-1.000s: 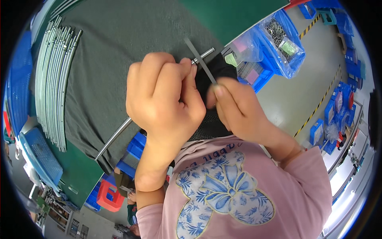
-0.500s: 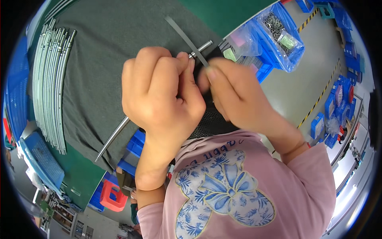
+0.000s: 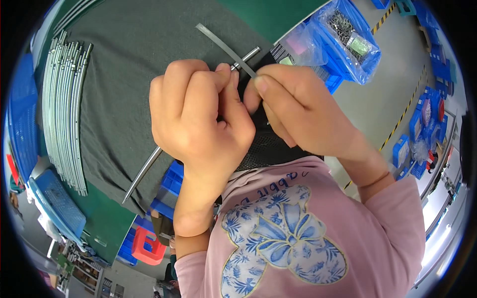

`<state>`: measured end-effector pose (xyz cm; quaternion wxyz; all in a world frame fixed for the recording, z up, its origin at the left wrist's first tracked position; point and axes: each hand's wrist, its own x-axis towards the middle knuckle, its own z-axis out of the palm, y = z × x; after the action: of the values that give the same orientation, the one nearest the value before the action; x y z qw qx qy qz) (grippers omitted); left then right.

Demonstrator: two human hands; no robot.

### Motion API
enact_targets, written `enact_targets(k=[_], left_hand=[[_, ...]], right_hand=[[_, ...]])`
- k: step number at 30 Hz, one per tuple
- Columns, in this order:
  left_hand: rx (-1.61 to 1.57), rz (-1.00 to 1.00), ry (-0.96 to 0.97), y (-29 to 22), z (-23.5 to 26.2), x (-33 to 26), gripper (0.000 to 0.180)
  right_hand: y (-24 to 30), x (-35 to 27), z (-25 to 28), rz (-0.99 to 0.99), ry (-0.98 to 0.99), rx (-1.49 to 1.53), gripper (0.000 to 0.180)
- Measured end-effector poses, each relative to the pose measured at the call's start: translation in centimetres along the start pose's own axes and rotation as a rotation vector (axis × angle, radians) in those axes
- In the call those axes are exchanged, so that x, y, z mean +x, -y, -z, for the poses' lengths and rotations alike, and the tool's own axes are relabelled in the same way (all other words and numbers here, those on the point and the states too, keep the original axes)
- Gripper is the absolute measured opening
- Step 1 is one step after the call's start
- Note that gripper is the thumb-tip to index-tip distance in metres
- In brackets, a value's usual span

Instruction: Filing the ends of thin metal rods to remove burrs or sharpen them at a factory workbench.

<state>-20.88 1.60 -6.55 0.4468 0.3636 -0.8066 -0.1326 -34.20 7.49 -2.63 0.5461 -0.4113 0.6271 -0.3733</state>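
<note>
A slim shiny metal rod [image 3: 142,175] runs slantwise under my left hand [image 3: 196,114], whose fingers are wrapped round it. Its stepped far end pokes out past my thumb and forefinger, and its near end slopes down to the left. Between the thumb and fingers of my right hand [image 3: 303,107] is pinched a thin flat grey strip [image 3: 218,43]. That strip crosses over the rod close to the far end and looks to be touching it. My two hands are side by side, and my left palm hides the rod's middle.
Many similar metal rods [image 3: 64,119] lie in a row on the dark cloth [image 3: 119,64] at left. A blue bin [image 3: 365,69] with bagged small metal parts stands at upper right. A red plastic stool [image 3: 149,247] and light-blue basket [image 3: 62,203] are at lower left.
My right hand has shifted a little up and left, carrying the grey strip across the rod at a flatter slant. My left hand keeps its hold on the rod.
</note>
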Motion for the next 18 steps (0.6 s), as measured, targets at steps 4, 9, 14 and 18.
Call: enact_targets(k=[4, 9, 14, 18], left_hand=[[0.006, -0.025, -0.003, 0.2, -0.4, -0.2, 0.017], [-0.012, 0.032, 0.017, 0.0, 0.0, 0.1, 0.017], [0.03, -0.019, 0.1, -0.3, 0.3, 0.3, 0.012], [-0.014, 0.016, 0.028, 0.3, 0.1, 0.1, 0.017]], right_hand=[[0.6, 0.3, 0.7, -0.052, 0.045, 0.048, 0.024], [0.1, -0.5, 0.4, -0.062, 0.03, 0.098, 0.025], [-2.2, -2.3, -0.3, -0.106, -0.053, 0.122, 0.023], [-1.4, 0.0, -1.0, 0.043, -0.029, 0.093, 0.023]])
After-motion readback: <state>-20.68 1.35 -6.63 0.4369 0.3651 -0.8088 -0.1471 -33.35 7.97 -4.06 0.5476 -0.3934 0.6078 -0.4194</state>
